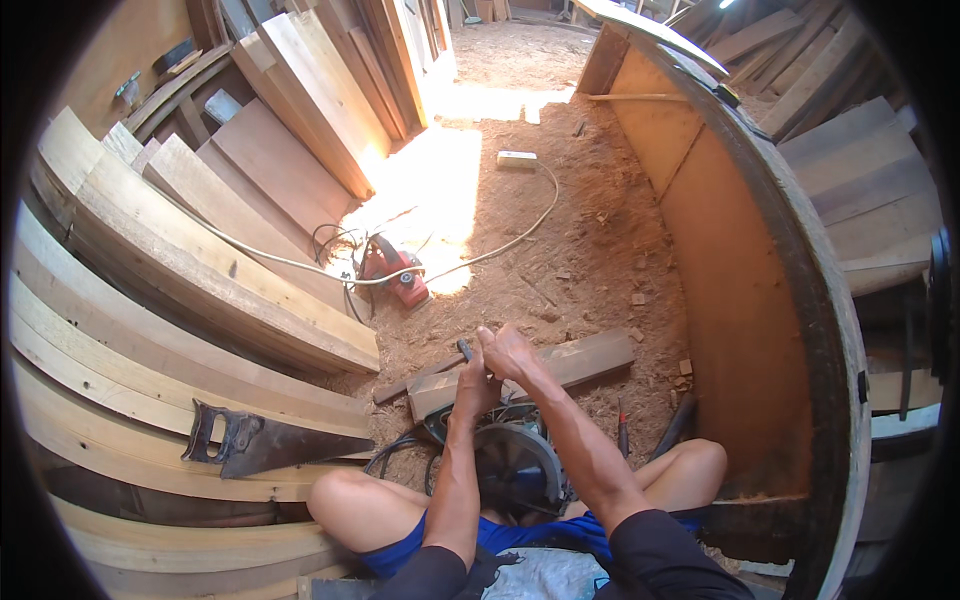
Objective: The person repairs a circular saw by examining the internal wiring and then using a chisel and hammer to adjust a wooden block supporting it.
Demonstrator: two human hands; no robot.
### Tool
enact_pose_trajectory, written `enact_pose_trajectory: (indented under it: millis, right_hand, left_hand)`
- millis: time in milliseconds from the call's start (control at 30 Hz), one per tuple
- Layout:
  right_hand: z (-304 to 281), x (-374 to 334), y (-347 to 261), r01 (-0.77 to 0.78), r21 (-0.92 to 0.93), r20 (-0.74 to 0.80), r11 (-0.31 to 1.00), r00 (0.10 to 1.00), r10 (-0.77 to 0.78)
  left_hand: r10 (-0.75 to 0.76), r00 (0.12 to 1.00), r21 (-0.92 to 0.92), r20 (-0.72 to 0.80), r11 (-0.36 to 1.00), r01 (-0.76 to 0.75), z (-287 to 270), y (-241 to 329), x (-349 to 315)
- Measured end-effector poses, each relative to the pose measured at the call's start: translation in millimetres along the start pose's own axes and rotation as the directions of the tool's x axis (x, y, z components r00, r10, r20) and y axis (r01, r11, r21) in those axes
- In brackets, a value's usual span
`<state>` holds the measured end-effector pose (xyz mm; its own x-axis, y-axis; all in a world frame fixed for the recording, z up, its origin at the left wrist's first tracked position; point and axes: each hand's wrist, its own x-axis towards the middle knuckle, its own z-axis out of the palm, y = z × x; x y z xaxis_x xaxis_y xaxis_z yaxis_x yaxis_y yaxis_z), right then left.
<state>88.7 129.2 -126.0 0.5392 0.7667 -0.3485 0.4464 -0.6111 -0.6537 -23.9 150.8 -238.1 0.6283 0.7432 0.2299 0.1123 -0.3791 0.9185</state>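
My left hand [474, 388] is closed on a thin dark object [464, 349], whose rounded end sticks out beyond the fingers; its kind does not show. Right against it, my right hand [508, 352] has its fingers curled in, and whatever they may hold is hidden. Both hands are raised over a wooden board [590, 359] lying on the ground. Under my forearms, between my bent legs, sits a power saw [515, 462] with a large round blade or guard, partly covered by my arms.
A handsaw [275, 440] lies on stacked planks [215, 290] at the left. Ahead, a red power tool [398, 275] rests on sawdust beside a cable and a white power strip [517, 159]. A large curved wooden panel [740, 260] stands at the right, near a screwdriver-like tool [622, 432].
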Motion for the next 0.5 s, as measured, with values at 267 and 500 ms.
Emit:
enact_pose_trajectory:
  millis: [267,500]
  right_hand:
    - [-10,-20,-26,-0.05,-0.133,0.005,0.99,0.999,0.051]
    - [23,32,35,0.119,-0.35,0.042,0.929,0.993,-0.112]
  left_hand:
    - [0.077,0.997,0.078,-0.017,0.994,-0.076,-7,2,3]
    - [0.129,0.991,0.053,-0.04,0.99,-0.127,10,12,18]
